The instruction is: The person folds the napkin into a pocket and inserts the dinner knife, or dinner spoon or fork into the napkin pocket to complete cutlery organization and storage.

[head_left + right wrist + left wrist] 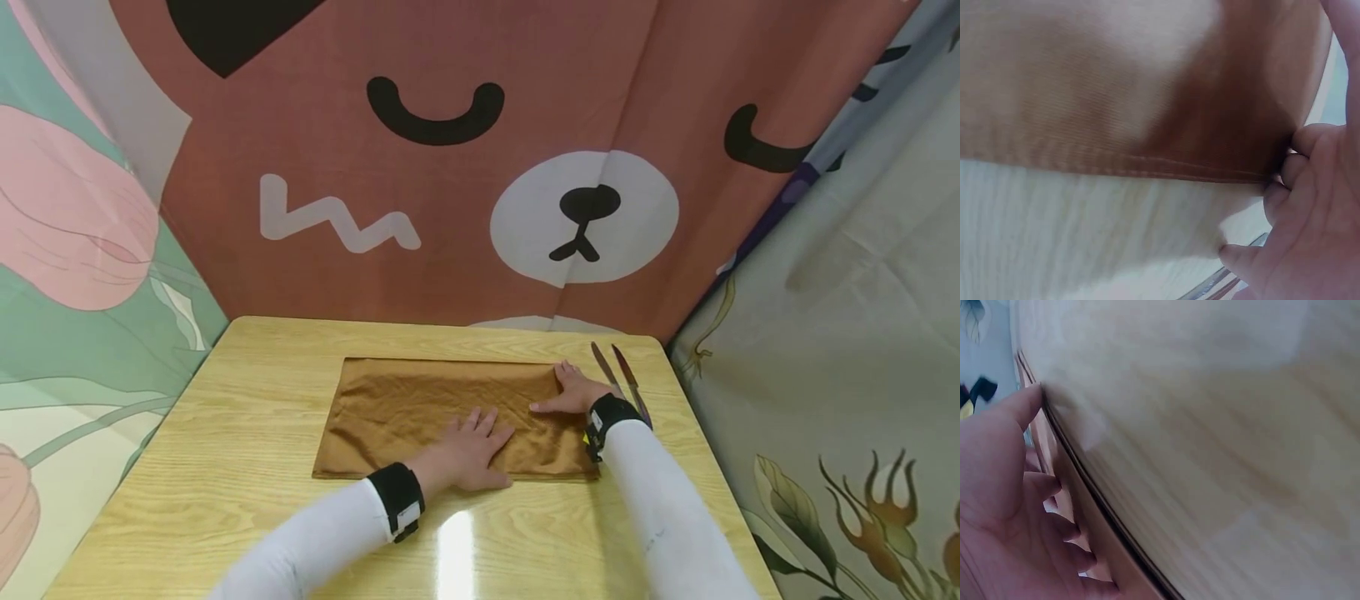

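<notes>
A brown cloth, folded into a wide rectangle in layers, lies on the wooden table with light wrinkles. My left hand rests on its near side, fingers spread; the left wrist view shows the thumb at the layered edge of the cloth and the fingertips on its surface. My right hand touches the far right corner, thumb and fingers spread apart. Seen from the right wrist, several fingertips of the right hand press at the stitched hem, and the little finger reaches past it onto the wood.
Two table knives lie just right of the cloth, partly hidden behind the right hand and wristband. The pale wooden table extends left of the cloth. A curtain with a bear print hangs behind the table, and patterned curtains hang on both sides.
</notes>
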A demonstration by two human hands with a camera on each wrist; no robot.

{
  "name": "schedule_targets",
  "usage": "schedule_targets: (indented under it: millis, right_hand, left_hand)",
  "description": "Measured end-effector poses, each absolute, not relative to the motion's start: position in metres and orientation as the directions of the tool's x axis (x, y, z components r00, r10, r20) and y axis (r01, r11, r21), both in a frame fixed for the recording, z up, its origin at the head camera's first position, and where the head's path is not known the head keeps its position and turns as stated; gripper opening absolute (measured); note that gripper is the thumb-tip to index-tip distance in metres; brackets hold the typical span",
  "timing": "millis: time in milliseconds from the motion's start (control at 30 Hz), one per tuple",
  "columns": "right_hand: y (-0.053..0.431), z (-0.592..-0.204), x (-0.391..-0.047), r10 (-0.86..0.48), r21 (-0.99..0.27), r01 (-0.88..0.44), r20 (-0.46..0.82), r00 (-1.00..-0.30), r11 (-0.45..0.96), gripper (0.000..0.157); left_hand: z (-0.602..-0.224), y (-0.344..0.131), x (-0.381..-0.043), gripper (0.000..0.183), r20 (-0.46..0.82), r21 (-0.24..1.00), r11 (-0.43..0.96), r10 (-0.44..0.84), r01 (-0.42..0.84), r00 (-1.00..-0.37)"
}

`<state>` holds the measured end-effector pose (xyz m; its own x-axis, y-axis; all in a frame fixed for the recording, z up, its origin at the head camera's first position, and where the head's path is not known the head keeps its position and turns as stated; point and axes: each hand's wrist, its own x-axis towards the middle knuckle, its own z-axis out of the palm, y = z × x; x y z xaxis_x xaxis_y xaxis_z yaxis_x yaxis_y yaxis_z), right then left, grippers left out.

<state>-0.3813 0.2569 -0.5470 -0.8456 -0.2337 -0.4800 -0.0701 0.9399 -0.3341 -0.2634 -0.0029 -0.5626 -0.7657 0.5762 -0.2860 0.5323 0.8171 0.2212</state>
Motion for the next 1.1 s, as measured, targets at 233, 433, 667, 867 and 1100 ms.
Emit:
schedule_targets:
  millis: [233, 433, 667, 867, 1100]
  right_hand:
    - [0.256, -0.542, -0.391, -0.171, -0.356, 0.035, -0.530, -0.830, 0.934, 0.117]
    - [0.261, -0.542, -0.398, -0.122, -0.353, 0.098, -0.550, -0.826, 0.931, 0.119]
    - [0.262, -0.540, -0.397, -0.145, -0.366, 0.085, -0.557, -0.818, 0.927, 0.119]
    - [0.261, -0.538, -0.397, -0.151, -0.382, 0.091, -0.557, -0.816, 0.920, 0.117]
    - [0.260, -0.539, -0.401, -0.151, -0.394, 0.104, -0.565, -0.811, 0.913, 0.117]
  left_hand:
    - [-0.569, 0.027, -0.258, 0.082, -0.263, 0.225, 0.775, 0.632, 0.591, -0.729]
    - [-0.564, 0.052, -0.252, 0.075, -0.272, 0.222, 0.759, 0.652, 0.613, -0.708]
    - [-0.563, 0.076, -0.248, 0.072, -0.274, 0.197, 0.746, 0.665, 0.636, -0.695]
    - [-0.566, 0.093, -0.246, 0.064, -0.235, 0.174, 0.722, 0.690, 0.669, -0.684]
    - [-0.571, 0.110, -0.244, 0.054, -0.197, 0.137, 0.719, 0.694, 0.681, -0.693]
